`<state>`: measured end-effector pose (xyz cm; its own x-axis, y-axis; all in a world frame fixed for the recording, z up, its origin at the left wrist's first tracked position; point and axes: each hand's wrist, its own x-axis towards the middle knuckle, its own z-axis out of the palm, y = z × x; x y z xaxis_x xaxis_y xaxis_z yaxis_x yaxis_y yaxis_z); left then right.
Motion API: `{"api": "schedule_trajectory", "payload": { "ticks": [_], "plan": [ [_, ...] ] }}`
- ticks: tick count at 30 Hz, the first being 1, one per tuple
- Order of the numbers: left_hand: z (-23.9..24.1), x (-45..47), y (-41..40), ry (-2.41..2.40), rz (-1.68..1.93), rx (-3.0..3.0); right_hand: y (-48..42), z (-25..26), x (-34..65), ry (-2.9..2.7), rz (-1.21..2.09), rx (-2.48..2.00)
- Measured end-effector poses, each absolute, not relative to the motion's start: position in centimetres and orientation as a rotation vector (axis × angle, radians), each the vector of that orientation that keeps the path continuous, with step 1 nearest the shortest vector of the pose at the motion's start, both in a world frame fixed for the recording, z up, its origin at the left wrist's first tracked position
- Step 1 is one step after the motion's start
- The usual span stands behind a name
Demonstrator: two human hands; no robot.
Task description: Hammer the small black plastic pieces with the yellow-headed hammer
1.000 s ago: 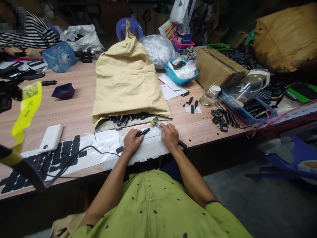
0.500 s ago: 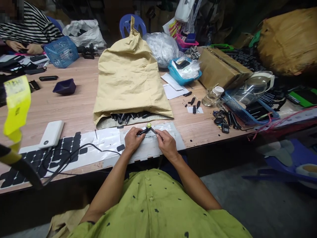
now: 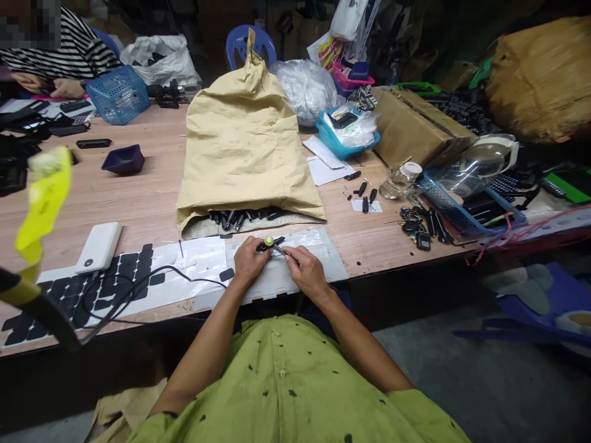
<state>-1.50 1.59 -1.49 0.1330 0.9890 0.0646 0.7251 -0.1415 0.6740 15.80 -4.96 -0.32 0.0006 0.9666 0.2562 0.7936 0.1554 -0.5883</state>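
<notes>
Looks down past a green dotted shirt (image 3: 286, 381) onto a long wooden bench (image 3: 138, 203). Grips, in the left hand (image 3: 249, 261), a short black pen-shaped part (image 3: 277, 240), fingers curled shut around it, just above a white plastic sheet (image 3: 300, 283) at the near edge of the bench. Pinches, in the right hand (image 3: 305, 271), a thin metal tool with a round yellow-green cap (image 3: 269, 241), fingers narrow on the shaft, cap right at the black part beside the left thumb.

Just behind both hands: a tall tan cloth sack (image 3: 247, 141) lying flat, mouth open toward the hands, with a heap of small black parts (image 3: 240, 216) spilling from it.

To the left on the bench: a white rectangular power bank (image 3: 98, 246), a black cable (image 3: 138, 286) looping over a sheet of black squares (image 3: 78, 301), a small dark blue tray (image 3: 124, 160), a blue perforated basket (image 3: 117, 93). Far left, blurred in the foreground, a yellow paper tag (image 3: 44, 203).

To the right: a clear glass jar with a white lid (image 3: 401, 178), a brown cardboard box (image 3: 410, 126).

At top left, another person's striped sleeve (image 3: 78, 52), well apart from the hands.
</notes>
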Motion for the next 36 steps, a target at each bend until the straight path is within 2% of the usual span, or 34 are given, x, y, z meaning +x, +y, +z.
{"api": "schedule_trajectory", "payload": {
  "ticks": [11,36],
  "plan": [
    [-1.6,-1.7,1.6,1.639,0.725,1.885,-1.0,-1.7,19.4,-1.8,-0.045,-2.003],
    [-0.8,-2.7,1.4,1.604,0.739,1.908,-1.4,-1.6,18.1,-1.861,-0.097,-2.065]
  ]
}}
